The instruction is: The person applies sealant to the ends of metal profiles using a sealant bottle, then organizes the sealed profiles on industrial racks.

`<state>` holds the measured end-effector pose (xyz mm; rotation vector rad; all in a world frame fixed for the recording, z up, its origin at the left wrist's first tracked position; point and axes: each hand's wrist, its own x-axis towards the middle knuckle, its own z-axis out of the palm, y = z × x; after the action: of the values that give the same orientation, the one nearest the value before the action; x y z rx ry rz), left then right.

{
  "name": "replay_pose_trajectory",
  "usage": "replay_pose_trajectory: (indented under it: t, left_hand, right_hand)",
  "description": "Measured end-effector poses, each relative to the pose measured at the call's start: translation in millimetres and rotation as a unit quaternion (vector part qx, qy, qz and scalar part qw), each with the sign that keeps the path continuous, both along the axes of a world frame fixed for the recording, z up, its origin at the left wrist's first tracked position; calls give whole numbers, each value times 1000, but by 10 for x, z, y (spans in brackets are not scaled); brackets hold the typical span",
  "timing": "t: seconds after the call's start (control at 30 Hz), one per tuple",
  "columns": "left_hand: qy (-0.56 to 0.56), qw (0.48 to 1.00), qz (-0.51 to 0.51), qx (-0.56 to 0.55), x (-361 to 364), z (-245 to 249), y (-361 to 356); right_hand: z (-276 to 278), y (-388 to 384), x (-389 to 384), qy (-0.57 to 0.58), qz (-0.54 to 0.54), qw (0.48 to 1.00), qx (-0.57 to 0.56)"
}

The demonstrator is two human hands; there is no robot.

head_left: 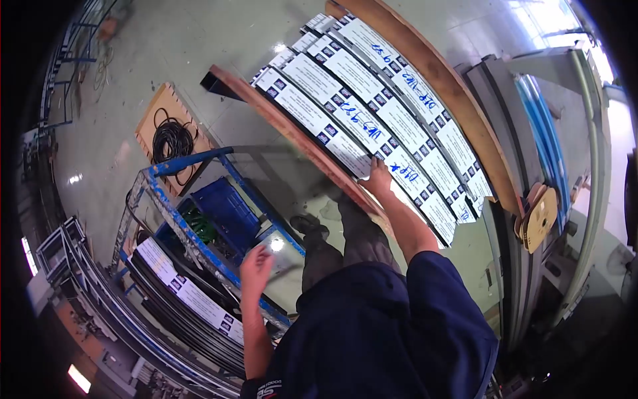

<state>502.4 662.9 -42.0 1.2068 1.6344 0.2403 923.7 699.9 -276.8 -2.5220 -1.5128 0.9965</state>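
A stack of long profiles (pixel 359 76) covered in white printed film lies in rows, with blue handwriting on several. My right hand (pixel 377 179) is at the near edge of the stack, its fingers bent over the edge of the nearest profile (pixel 342 146) and its thumb on the near side. Over at the left, my left hand (pixel 256 267) is raised beside a blue-painted metal frame (pixel 176 211). Its fingers are loosely bent and apart, with no object visible in them.
Wooden beams (pixel 292 130) flank the stack. A blue crate (pixel 226 213) sits inside the metal frame, and more dark profiles (pixel 179 292) lie at its left. Coiled black cable (pixel 173 141) rests on a board on the floor. A cardboard reel (pixel 537 218) stands right.
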Motion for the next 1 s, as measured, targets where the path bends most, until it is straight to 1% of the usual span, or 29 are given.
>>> replay_pose_trajectory:
  t: [0.07,0.17,0.27,0.4,0.43,0.47,0.53,0.57,0.67,0.7,0.8,0.83,0.93,0.97,1.0]
  left_hand:
    - [-15,997,-73,-9,541,-97,214]
    - [9,986,-168,14,1211,6,556]
    - [8,983,-180,14,1573,-32,693]
    - [6,973,-226,42,1834,-78,765]
    - [6,971,-236,37,1900,-69,778]
    - [6,969,-245,34,1972,-41,803]
    - [5,965,-258,37,2063,-71,814]
    - [4,964,-261,43,2080,-125,790]
    - [4,967,-254,33,2111,-193,717]
    - [6,968,-248,26,2116,-190,691]
    - [22,971,-237,15,2030,-244,569]
    - [26,973,-231,7,1988,-269,523]
    - [39,977,-210,-6,1886,-257,416]
    - [42,979,-201,-9,1849,-263,382]
    - [43,980,-192,-11,1825,-273,352]
  right_hand:
    - [36,-4,-57,-36,36,997,53]
    - [67,12,-144,-31,6,997,65]
    - [64,-4,-102,-28,7,998,53]
    - [9,74,256,-4,-69,990,126]
    - [-26,117,345,-67,-85,984,138]
    - [-54,148,483,-63,-94,986,126]
    - [-59,202,674,-72,-41,994,73]
    - [-78,251,728,-96,6,995,41]
    - [-105,381,787,-115,63,990,46]
    - [-101,452,797,-93,73,992,34]
    - [-88,701,733,-77,70,994,-16]
    - [-72,759,692,-107,96,989,-32]
    - [-125,752,737,-81,101,992,-7]
    - [-122,747,772,-60,100,993,-8]
    - [-122,752,780,-63,102,993,-10]
